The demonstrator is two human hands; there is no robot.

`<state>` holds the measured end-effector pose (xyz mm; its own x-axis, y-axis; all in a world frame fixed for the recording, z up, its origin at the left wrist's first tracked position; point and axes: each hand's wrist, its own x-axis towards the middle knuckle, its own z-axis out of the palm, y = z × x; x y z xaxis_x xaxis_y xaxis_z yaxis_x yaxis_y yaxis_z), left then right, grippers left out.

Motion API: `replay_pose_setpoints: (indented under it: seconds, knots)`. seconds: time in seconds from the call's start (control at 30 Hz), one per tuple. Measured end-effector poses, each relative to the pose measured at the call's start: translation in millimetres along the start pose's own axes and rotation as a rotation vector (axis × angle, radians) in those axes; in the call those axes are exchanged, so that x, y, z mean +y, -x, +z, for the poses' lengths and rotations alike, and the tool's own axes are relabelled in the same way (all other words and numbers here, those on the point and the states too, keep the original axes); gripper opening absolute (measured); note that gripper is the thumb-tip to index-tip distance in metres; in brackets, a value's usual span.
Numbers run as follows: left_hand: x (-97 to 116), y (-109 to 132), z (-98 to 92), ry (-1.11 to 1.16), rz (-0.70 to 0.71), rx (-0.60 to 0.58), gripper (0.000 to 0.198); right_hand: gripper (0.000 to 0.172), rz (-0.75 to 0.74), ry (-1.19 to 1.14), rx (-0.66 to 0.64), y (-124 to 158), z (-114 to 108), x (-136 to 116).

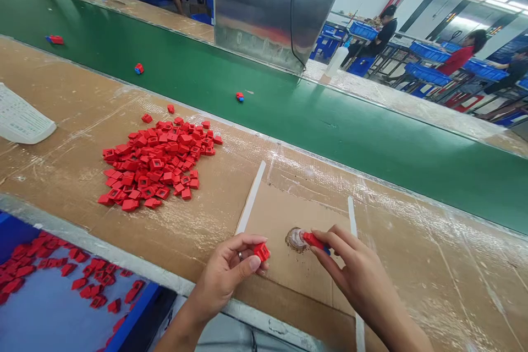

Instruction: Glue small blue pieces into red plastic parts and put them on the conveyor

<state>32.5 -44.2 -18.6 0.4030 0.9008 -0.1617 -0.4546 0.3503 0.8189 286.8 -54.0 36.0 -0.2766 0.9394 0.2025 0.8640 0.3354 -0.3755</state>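
Observation:
Between the thumb and fingers of my left hand (231,275) is a small red plastic piece (262,252) with a square opening facing up. My right hand (357,269) pinches a red and blue plastic part (314,240), its red end pointing left over a round whitish patch (296,238) on the cardboard. Whether the part touches the patch I cannot tell. The two held pieces are apart. To the left of my hands lies a large heap of similar red pieces (157,165) on the cardboard-covered bench (218,214).
A green conveyor belt (280,102) runs behind the bench, carrying several red and blue parts (240,97). At lower left sits a blue bin (136,313) with more red pieces. A metal housing (268,11) straddles the belt. A paper sheet (25,118) lies left; people work behind.

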Motion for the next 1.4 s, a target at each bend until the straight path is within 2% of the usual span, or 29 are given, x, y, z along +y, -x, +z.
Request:
replay_pose_setpoints:
  seconds: [0.53, 0.77, 1.03, 1.27, 1.4]
  knots:
    - [-1.0, -0.8, -0.2, 0.036, -0.001, -0.009, 0.027, 0.033, 0.018, -0.013, -0.019, 0.7, 1.3, -0.1]
    - [1.0, 1.4, 2.0, 0.003, -0.003, -0.077, 0.028, 0.034, 0.009, -0.005, -0.010, -2.5, -1.2, -3.5]
    - [4.1, 1.1, 4.4, 0.002, -0.075, -0.074, 0.029, 0.025, 0.053, -0.032, 0.131, -2.0, -3.6, -4.7]
    - [6.9, 4.1, 5.7, -0.045, -0.131, -0.088, 0.031, 0.017, 0.149, -0.219, 0.277, 5.5, -6.4, -26.5]
    - [9.7, 3.9, 5.4, -0.055, -0.135, -0.121, 0.032, 0.019, 0.188, -0.524, 0.220, 18.4, 10.0, -50.2]
